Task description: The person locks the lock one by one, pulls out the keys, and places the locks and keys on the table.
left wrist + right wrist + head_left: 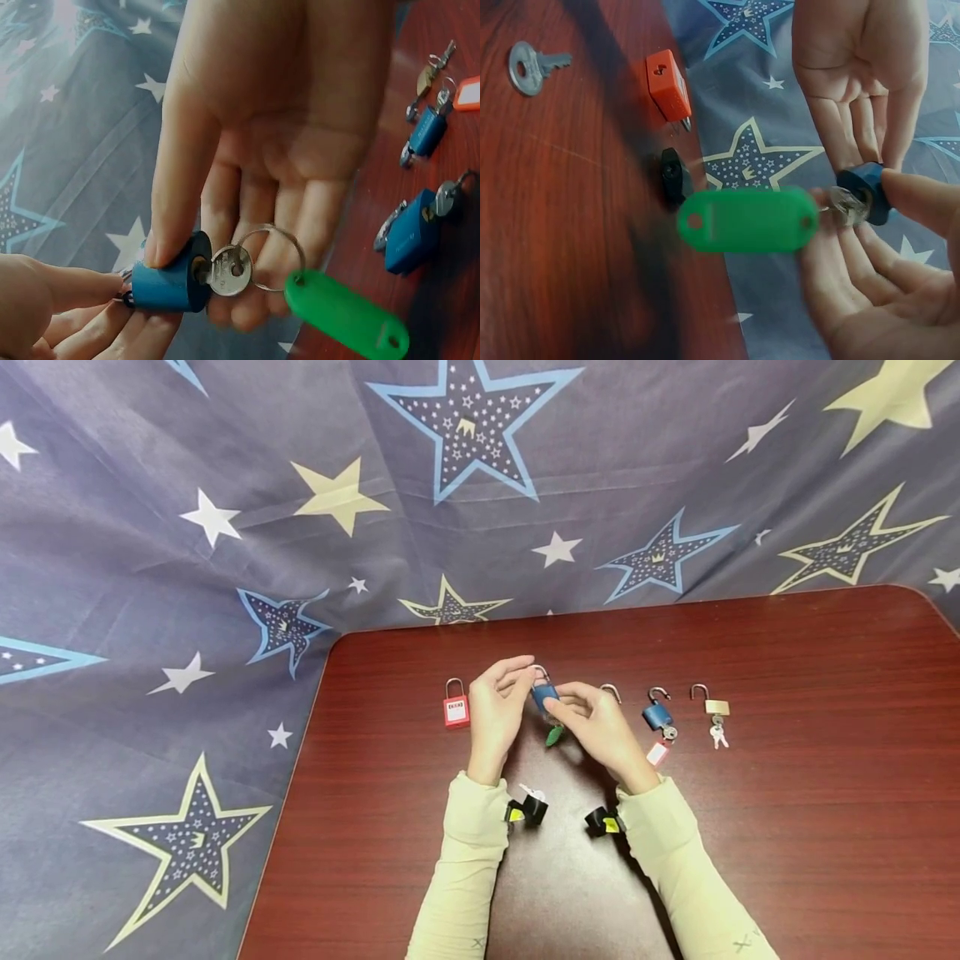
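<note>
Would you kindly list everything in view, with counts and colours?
Table: 1, reddish brown, lower view.
Starry cloth: 1, grey-blue, behind table.
Held padlock: 1, blue, raised, centre.
Its key: 1, silver, inserted.
Green tag: 1, green, beside that key.
Unheld blue padlocks: 2, blue, table, right of centre.
Second tag: 1, red-white, beside one of them.
Brass padlock: 1, gold, right end.
Their keys: count unclear, silver, at those padlocks.
Red padlock: 1, red, white-labelled, table's left.
Loose key: 1, silver, table, near left wrist.
Black object: 1, black, near red padlock, identity unclear.
Wrist cameras: 2, black-yellow, at wrists.
Sleeves: 2, pale yellow, both arms.
Left hand: 1, bare, gripping held padlock.
Right hand: 1, bare, likewise.
</note>
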`<state>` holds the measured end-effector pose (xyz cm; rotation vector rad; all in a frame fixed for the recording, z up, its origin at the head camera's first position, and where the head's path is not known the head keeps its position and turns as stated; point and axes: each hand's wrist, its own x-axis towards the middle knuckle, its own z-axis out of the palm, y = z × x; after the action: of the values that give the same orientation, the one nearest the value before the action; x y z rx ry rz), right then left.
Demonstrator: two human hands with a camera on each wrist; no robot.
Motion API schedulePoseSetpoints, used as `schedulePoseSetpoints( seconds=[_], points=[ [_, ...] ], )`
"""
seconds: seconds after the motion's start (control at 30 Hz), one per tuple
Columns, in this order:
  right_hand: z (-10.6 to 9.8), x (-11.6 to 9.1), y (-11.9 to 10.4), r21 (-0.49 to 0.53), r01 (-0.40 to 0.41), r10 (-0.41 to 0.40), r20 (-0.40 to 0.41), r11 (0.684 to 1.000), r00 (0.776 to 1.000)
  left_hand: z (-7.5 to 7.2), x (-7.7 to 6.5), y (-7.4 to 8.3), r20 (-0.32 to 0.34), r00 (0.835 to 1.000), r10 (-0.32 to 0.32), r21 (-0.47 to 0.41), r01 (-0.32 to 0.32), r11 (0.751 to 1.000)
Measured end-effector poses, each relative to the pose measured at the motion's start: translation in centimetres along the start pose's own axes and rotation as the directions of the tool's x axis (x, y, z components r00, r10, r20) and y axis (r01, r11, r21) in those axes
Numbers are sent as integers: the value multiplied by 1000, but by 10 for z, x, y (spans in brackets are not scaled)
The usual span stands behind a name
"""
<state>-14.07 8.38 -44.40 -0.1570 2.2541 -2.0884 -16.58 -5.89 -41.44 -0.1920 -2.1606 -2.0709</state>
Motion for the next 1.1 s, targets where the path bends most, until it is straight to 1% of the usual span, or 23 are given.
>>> schedulePoseSetpoints(
  seconds=[0.07,0.13,0.23,0.3,0.37,0.47,0.5,0.63,0.7,0.87,0.97,1.03,1.1],
  points=[
    [2,1,1,51,-10,9,24,999,1000,0,-1,7,-3,1000,4,-18,-4,1000],
    [3,1,2,76,-8,5,39,997,999,0,-2,10,-6,1000,7,-23,-7,1000],
    [4,0,0,64,1,-3,29,998,1000,0,-2,11,1,1000,1,-49,-1,999],
    [4,0,-1,42,5,-6,26,999,1000,0,-2,12,15,1000,-8,-57,9,998],
    [4,0,-2,41,-5,4,27,999,1000,0,-3,14,34,999,-14,-59,16,998],
    [4,-1,-5,56,-18,16,36,998,999,-1,-2,10,49,999,-10,-58,13,998],
    [4,-2,-7,57,-17,15,40,998,999,-1,-1,6,46,999,-9,-55,11,998],
    [5,-8,-23,43,6,-9,59,999,998,-2,4,-10,14,1000,-24,-60,25,998],
    [5,-11,-30,20,33,-34,65,999,997,-3,6,-15,-1,999,-34,-58,34,998],
    [5,-13,-35,-15,74,-73,53,997,996,-5,6,-17,8,999,-42,-80,42,996],
    [5,-13,-36,-17,61,-61,44,998,997,-6,6,-17,19,999,-36,-84,37,996],
    [5,-13,-35,-16,56,-55,41,998,998,-6,5,-16,20,999,-30,-69,31,997],
    [5,-10,-30,-10,48,-47,37,999,998,-6,5,-16,24,1000,-16,-44,17,999]
  ],
)
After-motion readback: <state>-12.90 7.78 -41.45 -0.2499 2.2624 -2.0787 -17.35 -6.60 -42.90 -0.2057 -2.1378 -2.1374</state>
